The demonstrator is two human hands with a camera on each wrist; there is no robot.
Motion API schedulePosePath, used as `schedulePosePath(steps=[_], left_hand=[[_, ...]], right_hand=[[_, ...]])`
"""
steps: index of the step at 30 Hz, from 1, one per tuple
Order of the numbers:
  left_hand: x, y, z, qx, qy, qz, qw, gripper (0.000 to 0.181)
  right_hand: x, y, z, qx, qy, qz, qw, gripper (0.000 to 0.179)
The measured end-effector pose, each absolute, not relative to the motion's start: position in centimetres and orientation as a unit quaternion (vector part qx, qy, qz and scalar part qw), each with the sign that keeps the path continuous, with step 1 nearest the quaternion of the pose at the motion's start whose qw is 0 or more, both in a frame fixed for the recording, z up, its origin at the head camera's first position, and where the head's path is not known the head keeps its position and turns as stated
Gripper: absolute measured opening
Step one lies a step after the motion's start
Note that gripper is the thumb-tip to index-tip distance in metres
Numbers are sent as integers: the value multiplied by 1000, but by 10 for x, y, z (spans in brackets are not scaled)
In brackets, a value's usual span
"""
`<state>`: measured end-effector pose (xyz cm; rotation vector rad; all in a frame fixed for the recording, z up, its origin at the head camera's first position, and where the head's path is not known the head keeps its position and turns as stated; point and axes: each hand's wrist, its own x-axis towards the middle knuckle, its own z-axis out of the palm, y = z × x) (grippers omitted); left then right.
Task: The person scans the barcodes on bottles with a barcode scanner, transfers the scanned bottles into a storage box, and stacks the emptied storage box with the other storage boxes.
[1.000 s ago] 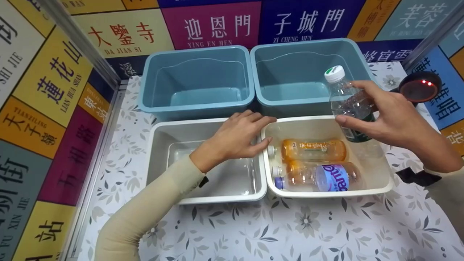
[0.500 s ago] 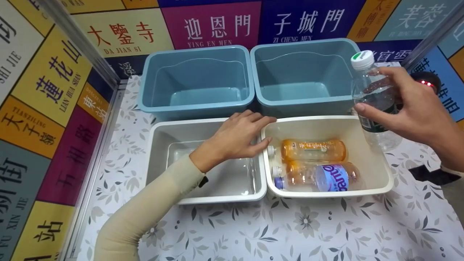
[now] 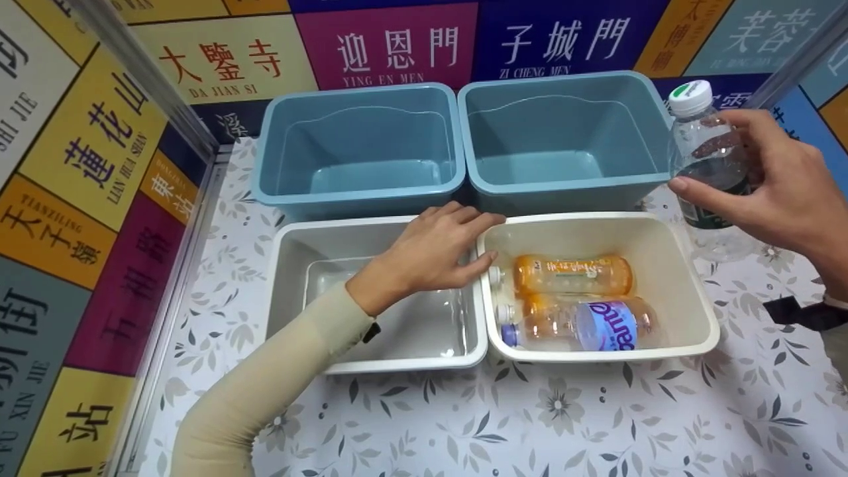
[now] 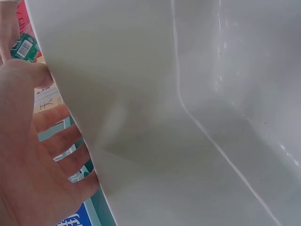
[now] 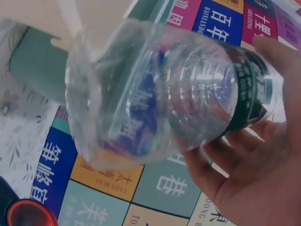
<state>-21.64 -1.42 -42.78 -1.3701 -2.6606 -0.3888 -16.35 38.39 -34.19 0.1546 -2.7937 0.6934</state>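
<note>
My right hand (image 3: pixel 775 179) grips a clear plastic bottle (image 3: pixel 692 136) with a white cap and a dark green label. It holds the bottle slightly tilted, cap up, beyond the right side of the cream bin (image 3: pixel 702 324). In the right wrist view the bottle (image 5: pixel 188 94) shows its base end, fingers and thumb around its label. My left hand (image 3: pixel 437 245) rests with relaxed fingers at the adjoining rims of the cream bin and the grey-white bin (image 3: pixel 285 298). In the cream bin lie two orange bottles (image 3: pixel 573 275), one partly covered by a clear bottle with a purple label (image 3: pixel 606 324).
Two blue-grey bins (image 3: pixel 361 195) stand side by side behind the front pair. A flower-patterned cloth (image 3: pixel 556 417) covers the table. Panels with large lettering (image 3: pixel 397 53) wall in the back and sides.
My right hand has carried the clear bottle rightward and slightly up, from above the cream bin to past its right rim. The left hand has stayed in place.
</note>
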Motion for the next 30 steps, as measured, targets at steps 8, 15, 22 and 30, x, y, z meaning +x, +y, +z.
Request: schedulePosePath(steps=[8,15,22,30], left_hand=[[-216,-15,-428,-457,-876,-137,68,54],[-216,-15,-427,-458,-875,-140,67,53],[-216,-15,-426,-455,-877,-139,65,53],[-216,-15,-427,-458,-876,-139,64,54]], right_hand=[[-171,395,-346,7,-961,238,142,84],[-177,408,-352,-39,-963,238,120,85],[-181,428,-356,-68,-961,246,106,82],[-180,446,-370,-79,-956,248,136,83]])
